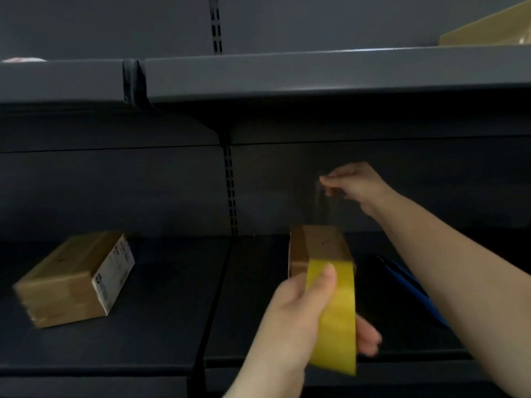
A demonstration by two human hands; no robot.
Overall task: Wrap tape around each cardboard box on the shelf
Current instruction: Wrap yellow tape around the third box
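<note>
1. Your left hand (298,308) is gripping the yellow tape roll (333,314), thumb lying across its face, just in front of the cardboard box (319,248).
2. Your right hand (356,185) is raised above that box, fingers pinching what looks like a clear strip of tape (327,208); the blur is making this hard to confirm.
3. The box is sitting on the dark shelf (143,326), between your hands.
4. A second box (71,280) is lying well apart to the left.
5. Something blue (411,285) is lying to the right, under your forearm.
6. An upper shelf (316,73) is carrying another carton (488,30).
</note>
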